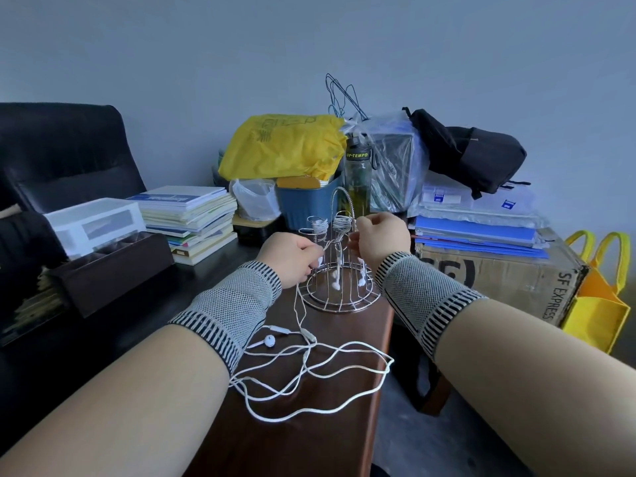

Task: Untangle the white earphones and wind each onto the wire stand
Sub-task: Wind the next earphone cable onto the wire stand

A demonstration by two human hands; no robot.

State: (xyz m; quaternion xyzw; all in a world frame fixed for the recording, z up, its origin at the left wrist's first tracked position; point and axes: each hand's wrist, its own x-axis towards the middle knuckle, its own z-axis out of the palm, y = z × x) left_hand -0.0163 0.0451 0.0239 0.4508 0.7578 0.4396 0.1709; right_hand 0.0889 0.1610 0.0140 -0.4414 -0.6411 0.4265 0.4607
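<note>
A silver wire stand [339, 297] sits on the dark wooden table [292, 442], with white earphone cable wound on its upper arms [340, 222] and earbuds dangling inside. My left hand [289, 258] pinches a white earphone cable at the stand's left side. That cable drops to a loose tangle of white earphones [320, 376] on the table, with one earbud [269, 340] lying beside my left wrist. My right hand [380, 237] pinches a cable end at the stand's right upper arm.
Behind the stand are a blue bin [309, 201], a bottle [358, 180] and a yellow bag [285, 146]. Stacked books [196, 218] and a dark box [113, 266] lie left. A cardboard box [499, 273] with folders stands right, past the table's right edge.
</note>
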